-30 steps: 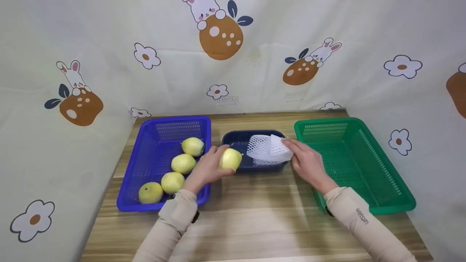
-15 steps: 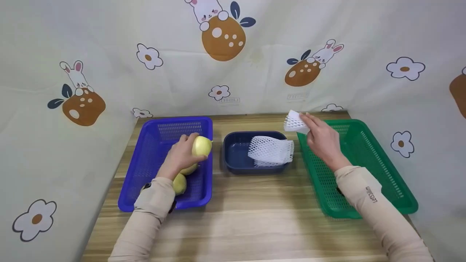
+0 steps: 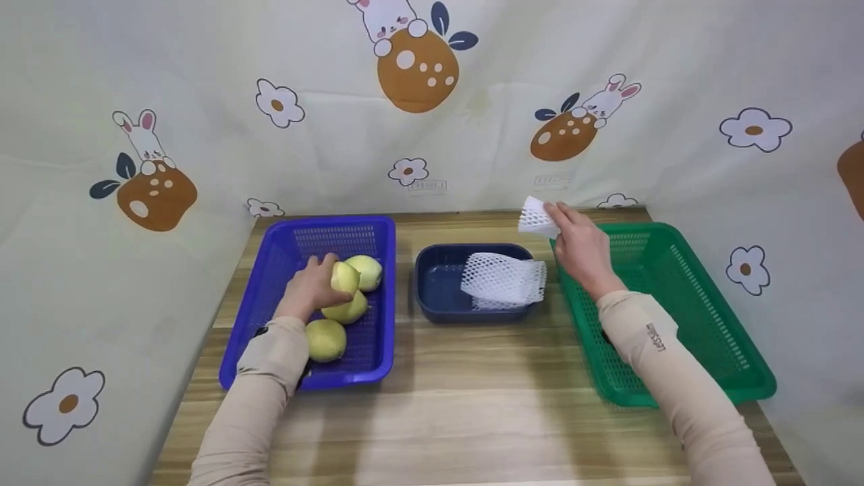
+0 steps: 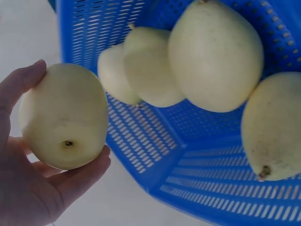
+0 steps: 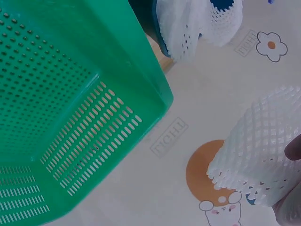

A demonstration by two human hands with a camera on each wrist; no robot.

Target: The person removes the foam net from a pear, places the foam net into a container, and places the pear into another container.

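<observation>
My left hand [image 3: 307, 291] grips a pale yellow-green pear [image 3: 345, 277] over the purple-blue basket [image 3: 386, 344]. In the left wrist view, thumb and fingers curl round the held pear [image 4: 63, 110], whose dimpled end faces the camera. Several other pears [image 3: 326, 341] lie in that basket, partly covered by the hand and sleeve in the head view. Above the back left corner of the green basket [image 3: 702, 304], my right hand [image 3: 584, 248] pinches a white foam net sleeve [image 3: 535, 217]. The right wrist view shows this sleeve [image 5: 258, 141] puffed out, with only fingertips visible at the edge.
A small navy tub [image 3: 439, 314] stands between the two baskets, with more white foam nets [image 3: 503, 280] heaped in its right half. All rest on a wood-grain table [image 3: 472, 405]. A printed cloth [image 3: 337, 135] hangs behind and at both sides.
My left hand has carried the pear leftward from beside the tub to over the blue basket. My right hand has lifted one foam net out of the tub, up and slightly right.
</observation>
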